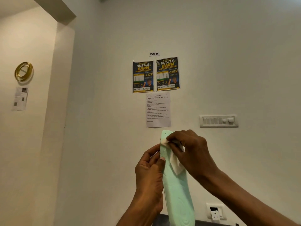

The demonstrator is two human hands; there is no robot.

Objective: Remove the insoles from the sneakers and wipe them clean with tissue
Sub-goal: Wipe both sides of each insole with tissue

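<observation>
1. Held upright before the wall, one mint-green foam insole: long, rounded at both ends, faintly ridged near its lower end.
2. Left hand: fingers closed on the insole's left edge, thumb pressed on its face.
3. Right hand: pinching a crumpled white tissue flat against the insole's upper part.
4. Behind, on the matt off-white wall: a printed task sheet, two glossy posters, a "WS-01" label, a rectangular switch panel, a socket.
5. Farther left: a gold ring-shaped ornament.
</observation>
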